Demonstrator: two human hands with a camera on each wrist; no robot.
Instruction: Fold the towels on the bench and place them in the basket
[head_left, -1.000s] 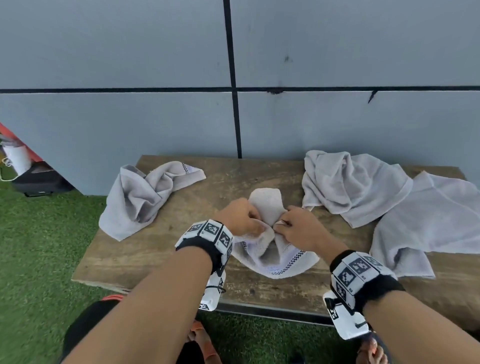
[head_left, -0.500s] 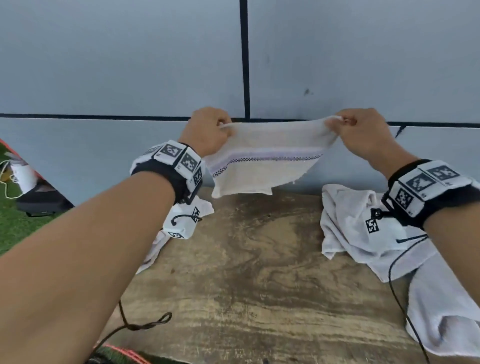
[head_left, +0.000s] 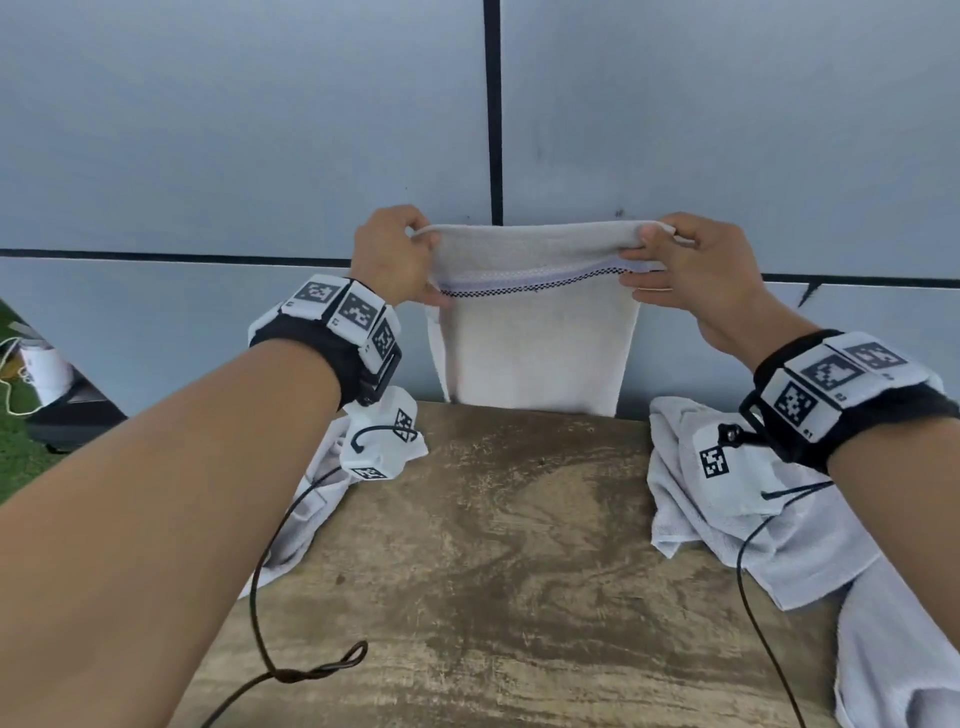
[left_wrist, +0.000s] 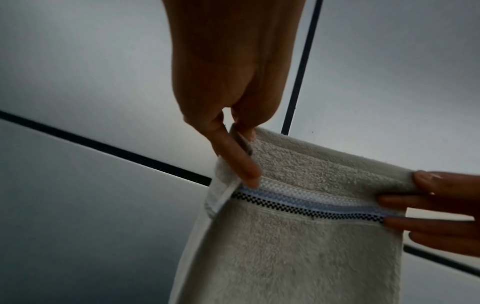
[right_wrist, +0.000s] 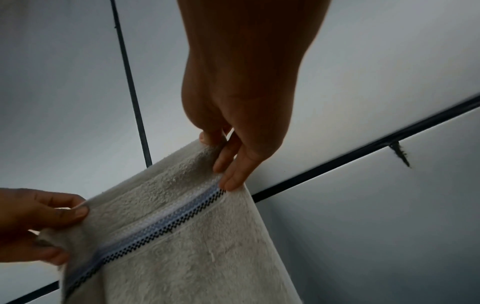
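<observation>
Fingers (left_wrist: 241, 164) of both hands pinch top corners of beige towel (head_left: 535, 353), hanging spread above far edge of wooden counter (head_left: 493, 571). Right: crumpled white towels (head_left: 727, 519). Left: another crumpled towel (head_left: 306, 514). Left hand (head_left: 395, 254), right hand (head_left: 691, 275) raised level.

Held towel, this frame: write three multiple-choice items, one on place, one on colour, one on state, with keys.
1. Where is the held towel?
A. lifted above the wooden bench, before the wall
B. flat on the bench
C. on the grass

2. What colours is its woven band?
A. red and yellow
B. pale blue with a black-and-white check
C. plain green

3. How is it held?
A. left hand alone
B. draped over a forearm
C. both hands, the right hand too, pinching the top corners

Key: 1 A, it hangs clear of the bench; 2 B, the left wrist view shows the band; 3 C, fingers grip each corner.
</observation>
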